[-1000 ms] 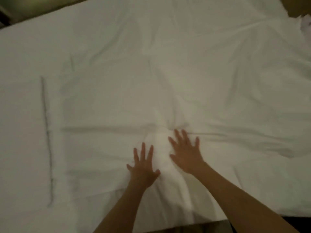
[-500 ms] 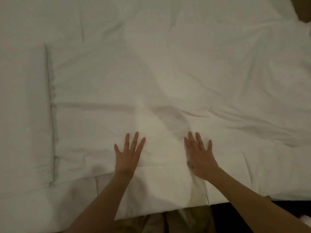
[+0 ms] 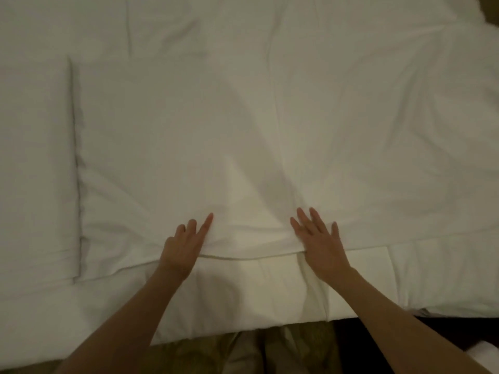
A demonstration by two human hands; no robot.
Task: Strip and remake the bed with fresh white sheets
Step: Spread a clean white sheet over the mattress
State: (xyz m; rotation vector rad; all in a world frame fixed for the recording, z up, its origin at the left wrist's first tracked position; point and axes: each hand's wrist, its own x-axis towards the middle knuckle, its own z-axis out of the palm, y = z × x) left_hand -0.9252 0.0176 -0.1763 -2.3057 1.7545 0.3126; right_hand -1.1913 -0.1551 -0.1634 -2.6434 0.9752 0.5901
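Note:
A white top sheet (image 3: 270,117) lies spread over the bed, with soft creases running toward its right side. Its near hem (image 3: 243,257) crosses the bed just in front of me, over a lower white layer (image 3: 243,292) that drapes the bed's edge. My left hand (image 3: 186,241) lies flat on the sheet by the hem, fingers straight. My right hand (image 3: 318,238) presses flat on the sheet a short way to the right, thumb at the hem, fingers spread. A flat white pillow-like panel (image 3: 35,168) lies at the left end.
The bed's near edge (image 3: 243,330) runs across the bottom, with my pale trousers (image 3: 270,354) below it. A dark floor gap (image 3: 459,333) shows at lower right beside a small white object (image 3: 486,354). A dark corner (image 3: 490,6) shows at top right.
Both hands have slid back toward me to the sheet's near hem and moved apart. The view has tilted down, so the bed edge and my legs now show.

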